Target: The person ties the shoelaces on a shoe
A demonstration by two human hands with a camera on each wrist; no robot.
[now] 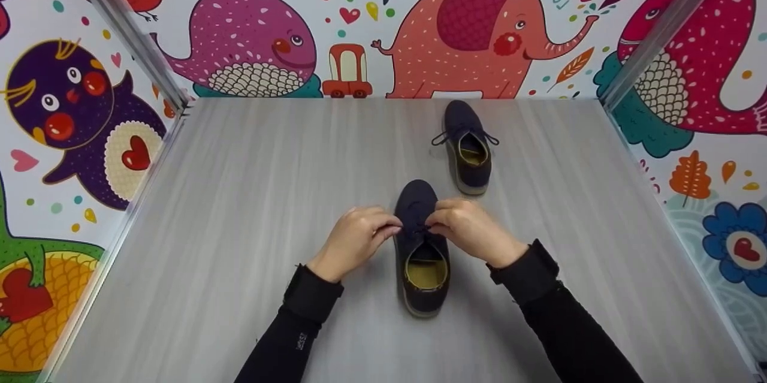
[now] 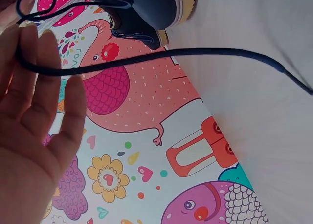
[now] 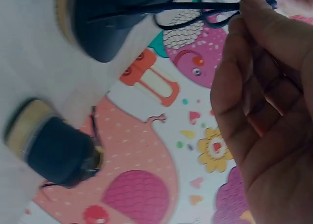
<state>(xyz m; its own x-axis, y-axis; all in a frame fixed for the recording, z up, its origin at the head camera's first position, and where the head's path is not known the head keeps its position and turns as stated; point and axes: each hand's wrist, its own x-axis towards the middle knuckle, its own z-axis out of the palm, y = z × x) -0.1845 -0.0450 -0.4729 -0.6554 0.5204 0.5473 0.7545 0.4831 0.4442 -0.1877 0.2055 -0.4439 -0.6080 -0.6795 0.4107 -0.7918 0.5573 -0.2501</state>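
A navy lace-up shoe with a yellowish insole stands upright on the grey surface, its toe pointing away from me. From its left side my left hand holds a dark shoelace, whose loose end trails past the fingers in the left wrist view. Opposite, my right hand pinches lace loops between thumb and fingertip, just over the shoe's tongue. Lace strands run from the shoe to both hands. Farther off to the right stands the matching shoe, its lace tied in a bow.
The grey wood-grain surface extends around both shoes. Cartoon-printed panels enclose it at the back and sides, with metal posts at the rear corners. The second shoe stands close beyond my right hand.
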